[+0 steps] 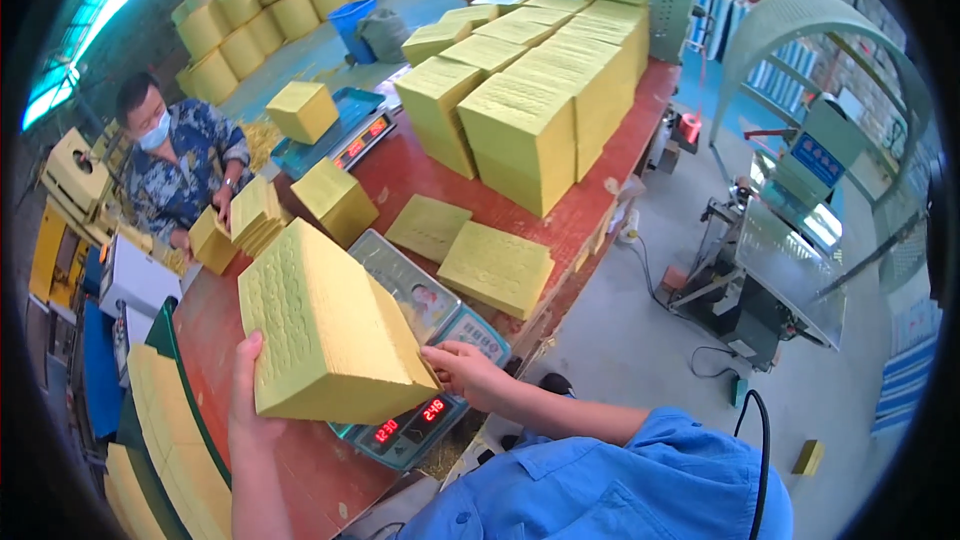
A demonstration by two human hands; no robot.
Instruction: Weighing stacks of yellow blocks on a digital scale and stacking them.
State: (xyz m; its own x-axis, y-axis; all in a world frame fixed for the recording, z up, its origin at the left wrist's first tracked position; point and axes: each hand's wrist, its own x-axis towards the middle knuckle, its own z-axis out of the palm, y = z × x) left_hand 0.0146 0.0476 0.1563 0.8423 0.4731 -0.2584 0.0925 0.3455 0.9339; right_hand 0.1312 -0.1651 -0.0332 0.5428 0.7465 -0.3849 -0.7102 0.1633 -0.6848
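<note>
A thick block-shaped stack of yellow paper [330,340], its face marked with rows of curved cuts, is tilted in front of me. My left hand [250,405] grips its lower left side, thumb up along the marked face. At its right edge, the fingers of my right hand [465,372] are closed on the edge of the stack. Below and behind it is a digital scale [408,285] with a lit red display, partly hidden by the stack. Two thin piles of the same paper, a smaller pile [428,227] and a larger pile [497,265], lie beyond the scale.
Large yellow paper stacks [530,110] fill the far end of the red table [215,340]. A co-worker [175,165] at the left handles smaller stacks near a second scale [350,140]. Yellow blocks [165,420] line my left. A machine [780,240] stands at right.
</note>
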